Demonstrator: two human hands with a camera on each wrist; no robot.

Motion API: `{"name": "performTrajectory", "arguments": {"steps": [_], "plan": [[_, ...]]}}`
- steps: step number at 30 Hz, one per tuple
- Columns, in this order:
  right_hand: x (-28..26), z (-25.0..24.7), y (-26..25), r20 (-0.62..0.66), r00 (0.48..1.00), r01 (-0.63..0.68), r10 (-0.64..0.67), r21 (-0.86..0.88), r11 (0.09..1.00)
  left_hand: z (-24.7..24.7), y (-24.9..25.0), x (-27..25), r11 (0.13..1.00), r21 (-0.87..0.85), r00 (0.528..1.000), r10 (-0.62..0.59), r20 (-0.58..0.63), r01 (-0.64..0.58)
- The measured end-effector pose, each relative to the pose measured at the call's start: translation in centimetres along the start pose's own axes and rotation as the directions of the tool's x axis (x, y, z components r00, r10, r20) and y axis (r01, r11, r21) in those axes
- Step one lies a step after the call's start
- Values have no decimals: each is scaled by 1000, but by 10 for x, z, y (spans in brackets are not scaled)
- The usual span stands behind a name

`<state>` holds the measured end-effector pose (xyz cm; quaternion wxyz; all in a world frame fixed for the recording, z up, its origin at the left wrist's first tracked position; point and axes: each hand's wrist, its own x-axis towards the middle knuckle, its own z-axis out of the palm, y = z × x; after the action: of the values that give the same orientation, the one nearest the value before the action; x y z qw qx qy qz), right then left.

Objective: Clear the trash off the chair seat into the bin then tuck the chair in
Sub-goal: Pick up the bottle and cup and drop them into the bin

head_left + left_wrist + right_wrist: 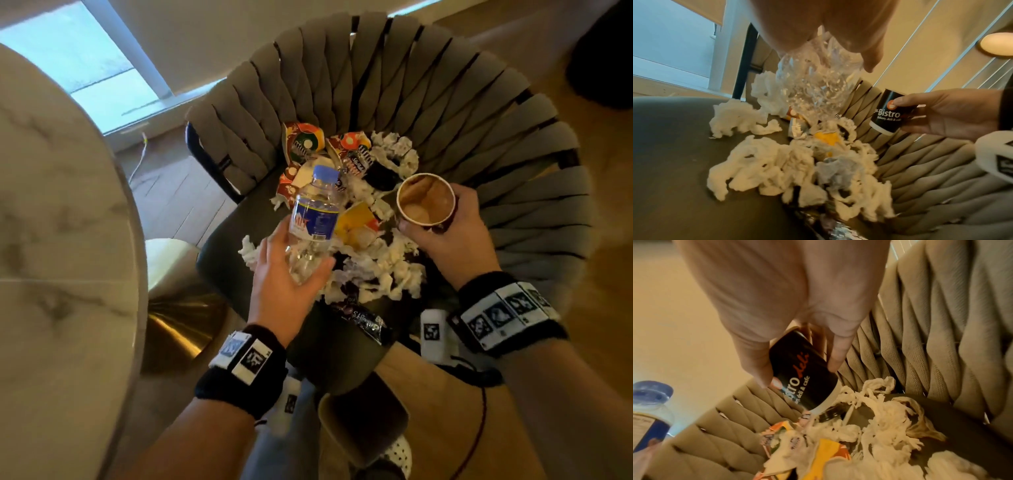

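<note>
Chair (445,113), woven-backed and pulled out beside the marble tabletop (51,205), carries the mess on its seat: crumpled tissues (764,164), candy wrappers (303,142) and a dark wrapper (363,320) near the front edge. Left hand (284,284) is wrapped round the base of a clear water bottle (317,209); right hand (452,233) grips an open paper cup (425,202). Both are lifted clear of the pile. Clearing looks barely begun. No bin is visible, so carrying these two to it comes next.

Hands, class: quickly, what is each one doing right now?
Left hand: grips the water bottle.
Right hand: grips the paper cup.
</note>
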<state>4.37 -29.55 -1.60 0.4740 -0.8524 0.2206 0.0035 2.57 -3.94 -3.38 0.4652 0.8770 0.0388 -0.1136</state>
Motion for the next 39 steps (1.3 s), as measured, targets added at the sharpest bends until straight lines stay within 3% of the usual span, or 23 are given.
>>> {"name": "performTrajectory", "arguments": {"steps": [4,7,11,14,22,27,31,32,35,37,39], "plan": [[-84,-29,-8,60,998,27,-31,73,997,1,28,-83,973,-220,998,-62,16,64],[-165,-49,5,174,985,-9,-11,115,993,13,40,-163,940,-313,987,-99,123,134],[-264,-60,56,328,940,-160,95,178,971,56,22,-257,879,-359,936,-222,274,314],[-310,-49,116,378,899,-305,220,183,934,103,-14,-297,829,-352,893,-348,285,436],[-322,41,286,377,808,-494,453,12,870,218,-144,-304,706,-291,763,-582,280,645],[-304,97,354,390,801,-482,455,-33,876,260,-221,-281,676,-248,721,-650,243,693],[-301,109,377,420,775,-443,472,-172,880,260,-247,-270,682,-88,670,-672,315,726],[-301,106,372,424,763,-444,488,-204,872,253,-245,-270,700,-37,674,-669,313,713],[-296,90,330,445,752,-451,487,-193,872,208,-214,-269,799,29,772,-589,239,600],[-281,79,280,434,787,-430,439,-124,894,168,-175,-262,859,-34,844,-494,207,511],[-256,74,224,395,859,-317,325,-88,944,127,-138,-242,910,-92,909,-387,154,404]]}}
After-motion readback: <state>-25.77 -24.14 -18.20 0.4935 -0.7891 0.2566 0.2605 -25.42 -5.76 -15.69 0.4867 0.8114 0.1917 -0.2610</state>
